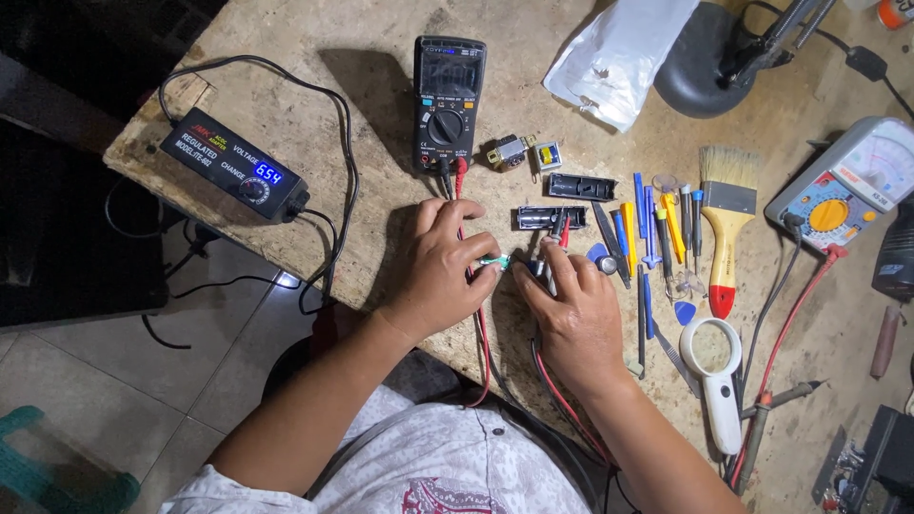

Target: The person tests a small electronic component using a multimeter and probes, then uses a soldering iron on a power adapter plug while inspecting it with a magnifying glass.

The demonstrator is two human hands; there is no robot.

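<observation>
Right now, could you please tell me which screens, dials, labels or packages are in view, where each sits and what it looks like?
Power supply: far left of the table, black box, blue lit screen, white lettering.
Digital meter: top centre, black, grey unlit screen, round dial.
Needle meter: right edge, pale case, white scale, orange dial.
Plastic bag: top, white, crumpled.

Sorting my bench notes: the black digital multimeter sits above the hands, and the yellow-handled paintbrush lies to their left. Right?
Not quite. The head view shows the paintbrush right of the hands, left hand, right hand, beside the small tools. The multimeter does sit above them.
</observation>
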